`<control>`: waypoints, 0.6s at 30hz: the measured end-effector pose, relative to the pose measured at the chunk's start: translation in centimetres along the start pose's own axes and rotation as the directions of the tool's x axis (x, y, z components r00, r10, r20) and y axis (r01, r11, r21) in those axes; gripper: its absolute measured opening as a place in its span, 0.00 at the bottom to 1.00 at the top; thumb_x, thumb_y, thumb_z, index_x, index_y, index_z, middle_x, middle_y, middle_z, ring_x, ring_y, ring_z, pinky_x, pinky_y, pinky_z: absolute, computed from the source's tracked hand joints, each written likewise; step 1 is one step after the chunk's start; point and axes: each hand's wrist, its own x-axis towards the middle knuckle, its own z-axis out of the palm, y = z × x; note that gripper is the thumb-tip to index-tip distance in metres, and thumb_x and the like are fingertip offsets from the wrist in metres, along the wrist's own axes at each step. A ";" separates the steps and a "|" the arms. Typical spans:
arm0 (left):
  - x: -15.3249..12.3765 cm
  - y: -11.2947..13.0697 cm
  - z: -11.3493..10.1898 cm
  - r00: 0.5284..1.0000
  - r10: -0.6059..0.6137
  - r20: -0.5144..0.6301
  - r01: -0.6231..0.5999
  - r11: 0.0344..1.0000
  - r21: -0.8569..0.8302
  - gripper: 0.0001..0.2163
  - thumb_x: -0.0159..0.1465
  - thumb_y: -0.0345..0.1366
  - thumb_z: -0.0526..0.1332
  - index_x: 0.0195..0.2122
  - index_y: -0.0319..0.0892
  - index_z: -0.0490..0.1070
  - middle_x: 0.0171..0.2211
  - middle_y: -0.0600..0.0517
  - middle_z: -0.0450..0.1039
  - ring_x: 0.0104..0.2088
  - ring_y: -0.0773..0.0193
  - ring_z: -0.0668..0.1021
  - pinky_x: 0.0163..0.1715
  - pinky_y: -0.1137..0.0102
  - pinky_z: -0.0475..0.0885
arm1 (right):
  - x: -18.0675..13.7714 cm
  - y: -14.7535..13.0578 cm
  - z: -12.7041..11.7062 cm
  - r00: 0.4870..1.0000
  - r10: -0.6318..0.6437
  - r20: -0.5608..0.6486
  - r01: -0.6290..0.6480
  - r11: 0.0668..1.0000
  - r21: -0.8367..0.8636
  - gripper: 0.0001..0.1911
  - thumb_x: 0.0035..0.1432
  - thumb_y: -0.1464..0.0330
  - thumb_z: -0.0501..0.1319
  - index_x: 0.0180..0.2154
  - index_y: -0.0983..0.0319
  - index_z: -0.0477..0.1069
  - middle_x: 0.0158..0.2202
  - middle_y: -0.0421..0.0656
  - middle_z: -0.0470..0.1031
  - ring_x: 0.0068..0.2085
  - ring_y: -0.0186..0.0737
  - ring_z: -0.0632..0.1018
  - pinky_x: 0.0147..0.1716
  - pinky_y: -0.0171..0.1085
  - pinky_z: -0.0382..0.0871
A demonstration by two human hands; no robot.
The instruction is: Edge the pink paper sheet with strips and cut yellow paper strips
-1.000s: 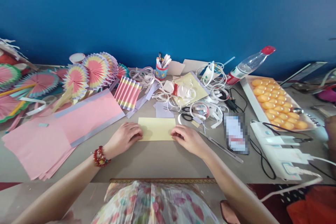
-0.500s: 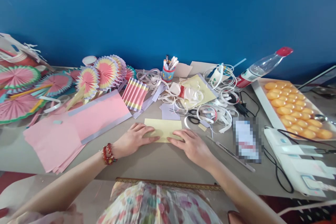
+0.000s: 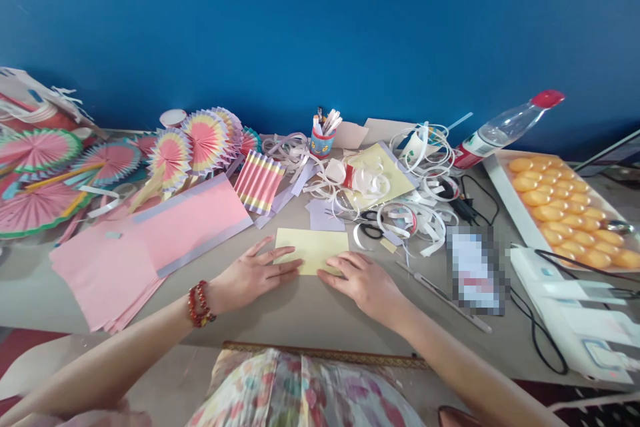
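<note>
plainly, both hands lay flat on a yellow paper sheet (image 3: 313, 247) at the near middle of the tabletop (image 3: 300, 310). the left hand (image 3: 253, 275) rested with its fingers (image 3: 280, 263) spread and stretched, released rather than clenched, their tips on the sheet's near left corner. the right hand (image 3: 363, 280) was likewise open and flat, its fingers (image 3: 336, 268) lying over the near right edge; neither hand gripped anything. the sheet looked folded, its near edge under the fingertips (the crease itself was hard to make out).

to press such a fold well, it seemed wise to keep the far edges matched, hold one side still with the flat left hand, and run the right fingertips along the near edge with even pressure so the paper would not skew or wrinkle.

pink paper sheets (image 3: 150, 240) lay well to the left, pleated paper fans (image 3: 170, 153) beyond them, and curled white strips (image 3: 400, 207) with scissors (image 3: 367, 227) lay just beyond the sheet to the right.
</note>
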 end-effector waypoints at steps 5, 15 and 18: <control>-3.2 0.6 0.5 0.995 -0.104 0.008 0.104 0.994 0.015 0.27 0.68 0.26 0.50 0.67 0.49 0.55 0.67 0.53 0.56 0.69 0.58 0.53 0.68 0.50 0.40 | -0.1 0.1 0.2 1.000 0.012 -0.008 -0.012 1.000 0.019 0.24 0.61 0.77 0.59 0.55 0.50 0.69 0.52 0.43 0.74 0.51 0.44 0.70 0.49 0.44 0.67; -0.8 3.1 -0.3 0.977 -0.188 -0.099 0.182 0.981 -0.067 0.29 0.71 0.47 0.52 0.69 0.40 0.50 0.67 0.42 0.53 0.68 0.51 0.56 0.67 0.50 0.44 | 0.0 0.1 0.1 1.000 -0.008 0.014 0.008 0.999 -0.040 0.20 0.63 0.73 0.59 0.56 0.51 0.69 0.51 0.43 0.73 0.50 0.45 0.70 0.49 0.44 0.67; 1.1 3.7 0.5 0.995 -0.094 -0.038 0.090 0.990 -0.108 0.41 0.66 0.60 0.52 0.71 0.38 0.41 0.69 0.41 0.48 0.68 0.51 0.54 0.68 0.53 0.42 | 0.1 -0.4 -0.3 1.000 0.005 0.020 -0.004 0.999 -0.042 0.20 0.63 0.72 0.60 0.55 0.52 0.69 0.51 0.44 0.74 0.51 0.46 0.70 0.48 0.45 0.67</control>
